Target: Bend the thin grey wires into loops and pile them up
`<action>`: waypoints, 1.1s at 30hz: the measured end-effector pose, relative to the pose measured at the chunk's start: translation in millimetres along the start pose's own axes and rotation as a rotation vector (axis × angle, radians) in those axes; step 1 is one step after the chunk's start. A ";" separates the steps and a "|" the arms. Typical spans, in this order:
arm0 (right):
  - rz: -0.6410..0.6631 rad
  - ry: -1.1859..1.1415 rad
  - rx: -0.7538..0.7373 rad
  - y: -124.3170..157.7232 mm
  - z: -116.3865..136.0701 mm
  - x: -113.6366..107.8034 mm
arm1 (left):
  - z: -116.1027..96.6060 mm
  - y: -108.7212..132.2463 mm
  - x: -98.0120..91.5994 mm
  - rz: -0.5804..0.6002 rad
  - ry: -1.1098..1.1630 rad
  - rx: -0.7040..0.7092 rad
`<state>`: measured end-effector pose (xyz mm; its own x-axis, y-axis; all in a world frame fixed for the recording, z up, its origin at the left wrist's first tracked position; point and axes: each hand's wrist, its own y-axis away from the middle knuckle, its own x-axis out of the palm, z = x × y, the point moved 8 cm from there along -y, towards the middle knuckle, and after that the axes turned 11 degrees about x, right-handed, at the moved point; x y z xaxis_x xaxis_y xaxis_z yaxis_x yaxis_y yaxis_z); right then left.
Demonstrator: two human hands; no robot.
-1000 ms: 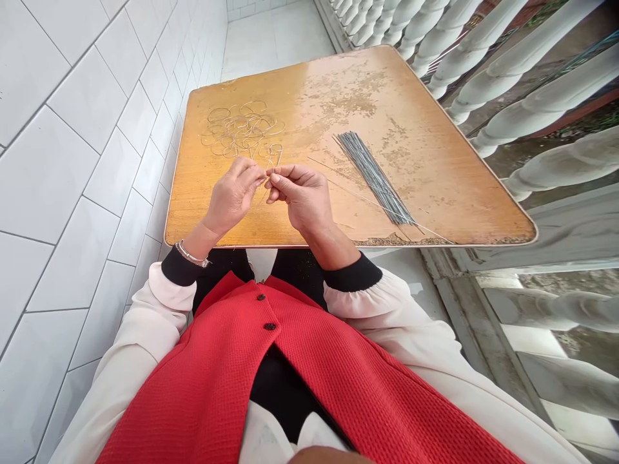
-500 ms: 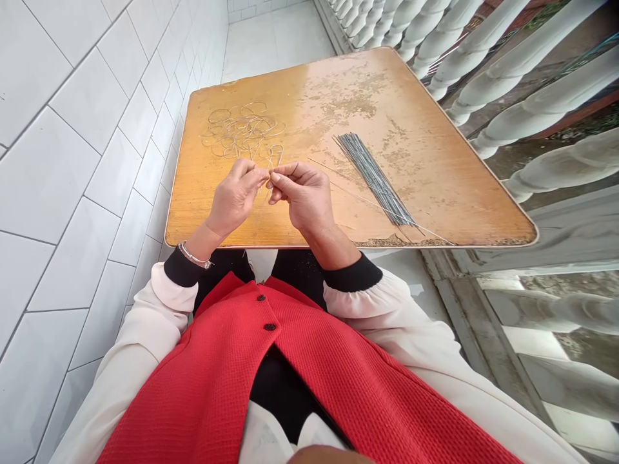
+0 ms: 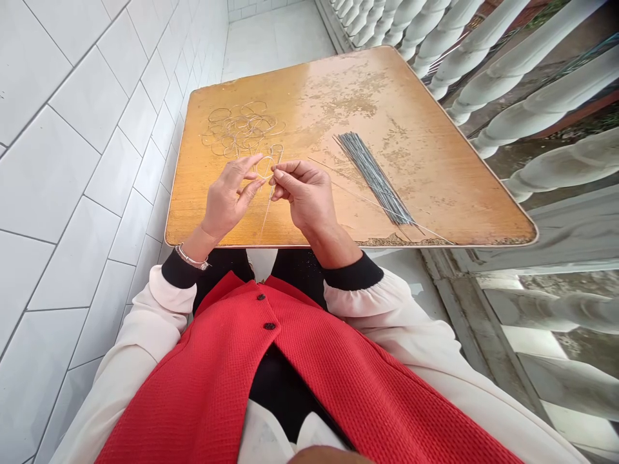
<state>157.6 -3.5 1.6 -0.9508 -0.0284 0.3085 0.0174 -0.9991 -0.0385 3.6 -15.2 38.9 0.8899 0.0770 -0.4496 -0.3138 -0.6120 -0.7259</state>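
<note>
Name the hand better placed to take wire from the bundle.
Right, probably: the right hand is nearer the bundle of straight wires, though pinching a wire; the left hand sits by the wire loops.

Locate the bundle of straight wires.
In the head view, the bundle of straight wires lies on the right half of the table, beside the right hand.

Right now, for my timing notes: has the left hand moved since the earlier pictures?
Yes: the left hand has opened, its fingers lifting away from the right hand toward the tangled wire loops, farther from the table's near edge.
</note>
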 end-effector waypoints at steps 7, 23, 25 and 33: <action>0.008 0.032 0.032 0.9 1.0 4.2 | 11.9 -9.4 -3.4 -0.066 0.261 -0.315; 0.039 0.040 0.128 9.7 -4.4 6.4 | 12.7 -11.0 4.4 -0.170 0.351 -0.537; 0.034 0.046 0.143 10.3 -5.5 6.5 | 13.7 -11.7 3.9 -0.176 0.330 -0.535; 0.037 0.014 0.165 5.8 -13.9 8.2 | 22.8 -10.9 10.7 -0.199 0.315 -0.554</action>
<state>145.6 -9.1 -9.3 -0.9528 -0.0657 0.2962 0.1016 -0.9890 0.1074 9.0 10.3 30.2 0.9938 0.0481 -0.1005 0.0079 -0.9302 -0.3669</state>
